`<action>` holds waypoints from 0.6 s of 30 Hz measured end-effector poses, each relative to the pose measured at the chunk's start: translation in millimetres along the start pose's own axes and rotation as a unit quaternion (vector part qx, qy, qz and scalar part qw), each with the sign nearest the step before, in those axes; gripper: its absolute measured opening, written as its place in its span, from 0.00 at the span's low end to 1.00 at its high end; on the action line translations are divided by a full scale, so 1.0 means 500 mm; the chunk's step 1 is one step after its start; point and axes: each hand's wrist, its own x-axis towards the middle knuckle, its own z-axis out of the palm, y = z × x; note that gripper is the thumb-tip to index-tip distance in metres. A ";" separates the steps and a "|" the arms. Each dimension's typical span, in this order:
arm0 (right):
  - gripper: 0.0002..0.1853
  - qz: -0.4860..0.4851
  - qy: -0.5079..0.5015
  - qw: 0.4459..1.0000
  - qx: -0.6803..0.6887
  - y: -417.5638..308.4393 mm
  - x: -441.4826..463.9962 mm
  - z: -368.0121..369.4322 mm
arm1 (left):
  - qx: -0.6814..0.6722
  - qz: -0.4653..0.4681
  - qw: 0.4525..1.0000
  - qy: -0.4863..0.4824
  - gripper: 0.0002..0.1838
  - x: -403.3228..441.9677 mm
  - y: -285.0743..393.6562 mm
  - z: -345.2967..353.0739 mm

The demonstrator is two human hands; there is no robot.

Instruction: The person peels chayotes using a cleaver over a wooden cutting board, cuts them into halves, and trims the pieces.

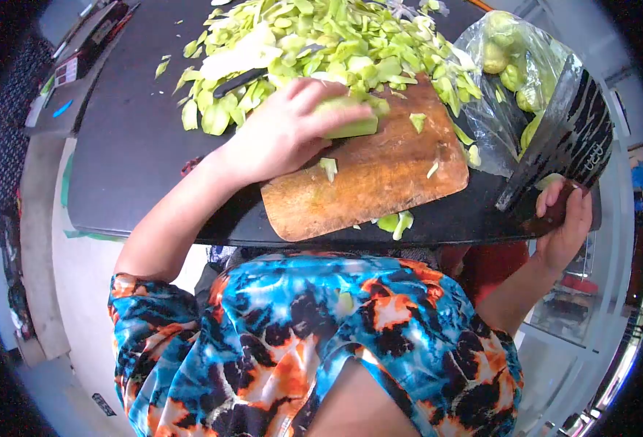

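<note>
On the wooden cutting board (391, 175), my left hand (285, 131) is closed over a pale green vegetable chunk (356, 129); its fingers hide part of the chunk. Off the board's right side, my right hand (565, 226) grips the dark handle of a cleaver (573, 127). The broad, wet blade is raised and points away from me, apart from the chunk. A few small green scraps (329, 169) lie on the board. Behind my left hand spreads a large heap of thin green slices (350, 54), partly over the board's far end.
A black-handled knife (238, 82) lies partly buried in the heap. Behind the cleaver, a clear plastic bag (482, 120) holds several whole green vegetables (498, 54). The black table (132, 146) ends just in front of my body. Peelings (396, 223) lie near that edge.
</note>
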 end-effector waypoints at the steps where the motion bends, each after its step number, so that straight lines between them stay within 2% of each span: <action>1: 0.10 0.001 -0.002 1.000 0.004 0.003 -0.002 -0.002 | -0.033 -0.030 0.999 0.008 0.34 -0.003 -0.016 0.003; 4: 0.09 0.008 0.000 1.000 -0.009 0.010 -0.003 -0.011 | -0.087 -0.095 0.992 0.003 0.32 -0.001 -0.032 -0.001; 5: 0.09 0.009 0.002 1.000 -0.017 0.012 -0.004 -0.013 | -0.094 -0.114 0.988 0.033 0.30 -0.002 -0.028 0.000; 8: 0.09 0.004 -0.010 1.000 -0.002 0.017 -0.009 -0.023 | -0.202 -0.221 0.954 0.028 0.30 -0.008 -0.012 -0.015; 9: 0.09 0.001 -0.014 1.000 -0.002 0.018 -0.010 -0.024 | -0.206 -0.214 0.954 0.048 0.30 -0.011 -0.004 -0.021; 12: 0.09 0.001 -0.015 1.000 -0.006 0.019 -0.013 -0.023 | -0.351 -0.290 0.890 0.018 0.31 -0.026 0.047 -0.048; 14: 0.10 0.009 -0.005 1.000 -0.014 0.020 -0.017 -0.020 | -0.439 -0.322 0.838 -0.041 0.33 -0.042 0.069 -0.056; 16: 0.14 0.031 -0.027 0.998 -0.053 0.020 -0.021 -0.025 | -0.543 -0.319 0.777 -0.015 0.35 -0.060 0.079 -0.031; 18: 0.19 0.040 -0.052 0.997 -0.050 0.018 -0.024 -0.018 | -0.571 -0.290 0.767 0.039 0.35 -0.068 0.090 -0.010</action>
